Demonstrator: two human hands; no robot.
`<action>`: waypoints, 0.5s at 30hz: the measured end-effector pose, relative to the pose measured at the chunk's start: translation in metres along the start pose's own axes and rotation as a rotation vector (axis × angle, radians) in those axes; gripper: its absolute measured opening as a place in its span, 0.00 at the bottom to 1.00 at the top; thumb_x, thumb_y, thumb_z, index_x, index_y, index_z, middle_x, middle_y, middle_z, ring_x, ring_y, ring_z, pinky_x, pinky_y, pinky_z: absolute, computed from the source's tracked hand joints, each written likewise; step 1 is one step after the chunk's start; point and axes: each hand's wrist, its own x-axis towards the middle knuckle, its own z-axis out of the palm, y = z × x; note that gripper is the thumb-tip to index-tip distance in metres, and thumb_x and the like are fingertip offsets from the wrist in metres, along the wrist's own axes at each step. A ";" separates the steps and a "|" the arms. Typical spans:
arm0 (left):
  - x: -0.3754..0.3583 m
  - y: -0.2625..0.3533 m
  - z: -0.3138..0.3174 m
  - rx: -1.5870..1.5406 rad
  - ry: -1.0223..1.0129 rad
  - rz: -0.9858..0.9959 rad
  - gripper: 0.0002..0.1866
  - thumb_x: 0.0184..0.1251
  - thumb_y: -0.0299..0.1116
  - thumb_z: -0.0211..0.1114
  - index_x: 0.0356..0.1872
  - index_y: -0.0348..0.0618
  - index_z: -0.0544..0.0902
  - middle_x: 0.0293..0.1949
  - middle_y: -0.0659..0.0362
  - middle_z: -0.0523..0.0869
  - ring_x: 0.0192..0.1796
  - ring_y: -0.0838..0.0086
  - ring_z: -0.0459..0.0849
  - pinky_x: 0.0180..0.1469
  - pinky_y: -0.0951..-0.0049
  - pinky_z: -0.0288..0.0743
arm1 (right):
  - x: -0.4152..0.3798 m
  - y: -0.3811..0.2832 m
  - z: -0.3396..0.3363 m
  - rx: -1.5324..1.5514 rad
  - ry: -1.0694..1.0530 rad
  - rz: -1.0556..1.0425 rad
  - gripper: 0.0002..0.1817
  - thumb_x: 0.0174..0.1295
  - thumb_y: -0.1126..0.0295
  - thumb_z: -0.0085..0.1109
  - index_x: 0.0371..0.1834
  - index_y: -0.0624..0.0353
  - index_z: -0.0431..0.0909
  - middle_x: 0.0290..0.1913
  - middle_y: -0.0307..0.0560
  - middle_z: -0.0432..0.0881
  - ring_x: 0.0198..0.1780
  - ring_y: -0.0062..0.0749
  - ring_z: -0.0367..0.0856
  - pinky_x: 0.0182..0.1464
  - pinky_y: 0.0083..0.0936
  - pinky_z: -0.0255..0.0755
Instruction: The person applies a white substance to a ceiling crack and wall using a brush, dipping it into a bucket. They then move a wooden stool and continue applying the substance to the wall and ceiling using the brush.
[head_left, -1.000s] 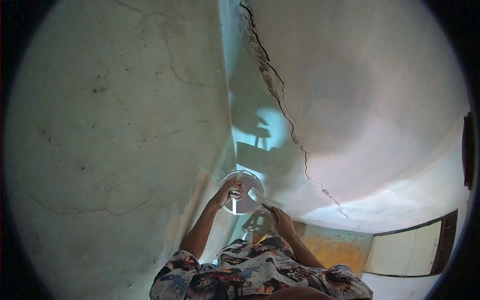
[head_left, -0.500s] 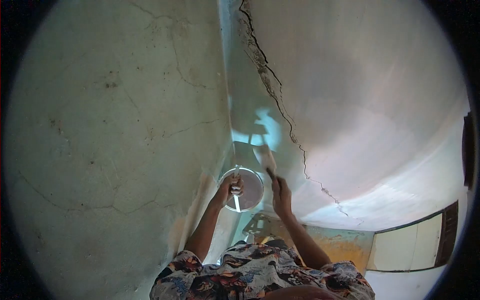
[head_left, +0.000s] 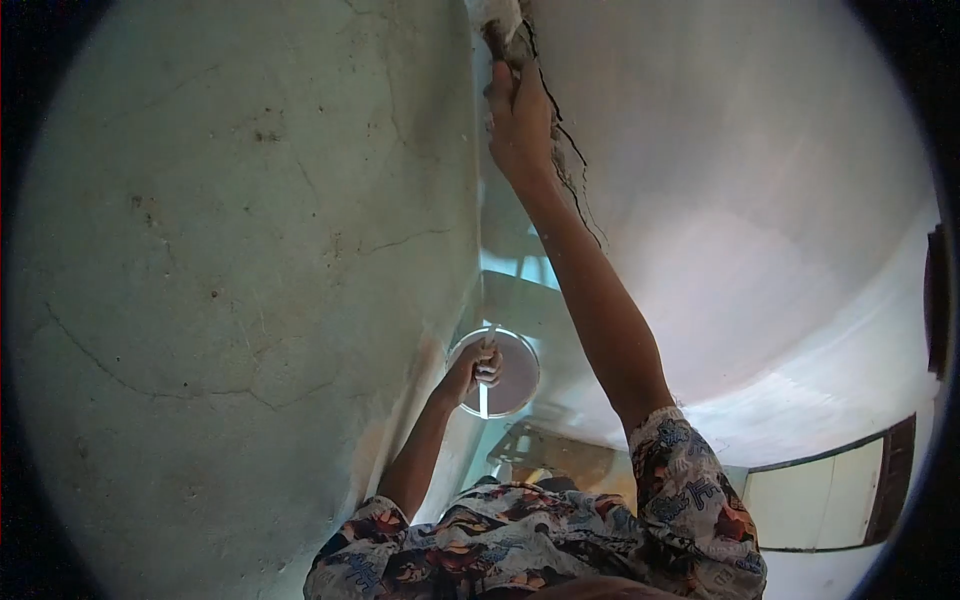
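My left hand (head_left: 478, 370) is closed around the white handle of a round bucket (head_left: 518, 372), which hangs low near the wall corner with a greyish-pink surface showing inside its pale rim. High above it, my right hand (head_left: 520, 125) reaches up along the cracked wall. Its fingers are wrapped round the dark handle of a putty knife (head_left: 497, 18), whose pale blade is partly cut off at the top of the view. A long jagged crack (head_left: 570, 145) runs down beside my right hand and forearm, which cover part of it.
A greenish wall (head_left: 250, 270) with fine cracks stands on the left and meets the paler cracked wall (head_left: 760, 220) at a corner. Low on the right is a cream panel with a dark frame (head_left: 815, 490). A stained orange-brown surface (head_left: 570, 455) shows behind my shirt.
My right hand has risen from beside the bucket to the upper crack, carrying the putty knife. My left hand keeps its grip on the bucket's handle. The view has shifted slightly.
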 end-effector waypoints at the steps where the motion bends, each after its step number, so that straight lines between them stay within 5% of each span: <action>1: 0.000 0.000 0.000 0.001 -0.029 -0.003 0.10 0.62 0.36 0.51 0.24 0.49 0.62 0.17 0.69 0.56 0.17 0.84 0.52 0.20 0.80 0.48 | 0.008 0.002 0.005 -0.017 0.052 -0.049 0.16 0.69 0.61 0.42 0.40 0.67 0.66 0.29 0.54 0.76 0.31 0.41 0.73 0.39 0.36 0.67; 6: -0.001 0.001 0.001 0.024 -0.157 -0.008 0.10 0.61 0.36 0.51 0.24 0.49 0.62 0.17 0.69 0.56 0.17 0.84 0.52 0.20 0.80 0.48 | 0.025 0.018 0.020 -0.050 0.202 -0.165 0.16 0.67 0.64 0.44 0.39 0.70 0.70 0.31 0.59 0.77 0.33 0.50 0.73 0.40 0.40 0.66; 9: -0.001 0.002 0.002 0.044 -0.188 -0.008 0.10 0.61 0.36 0.51 0.24 0.49 0.62 0.17 0.69 0.56 0.17 0.84 0.52 0.21 0.80 0.48 | 0.002 0.017 0.013 -0.112 0.129 0.012 0.15 0.67 0.65 0.44 0.40 0.71 0.71 0.33 0.61 0.77 0.36 0.53 0.75 0.42 0.42 0.66; 11: -0.002 0.002 0.000 0.068 -0.221 -0.006 0.09 0.60 0.37 0.51 0.25 0.49 0.62 0.17 0.70 0.56 0.18 0.84 0.52 0.21 0.80 0.49 | -0.018 0.040 0.018 -0.059 0.201 -0.057 0.15 0.67 0.65 0.44 0.41 0.70 0.71 0.33 0.62 0.77 0.35 0.54 0.75 0.40 0.42 0.66; 15: -0.004 0.001 0.008 0.078 -0.162 0.036 0.08 0.59 0.36 0.51 0.25 0.50 0.62 0.17 0.69 0.58 0.18 0.84 0.54 0.21 0.80 0.50 | -0.092 0.088 0.009 -0.129 0.132 0.111 0.14 0.68 0.65 0.43 0.45 0.68 0.69 0.27 0.55 0.76 0.27 0.44 0.74 0.31 0.35 0.67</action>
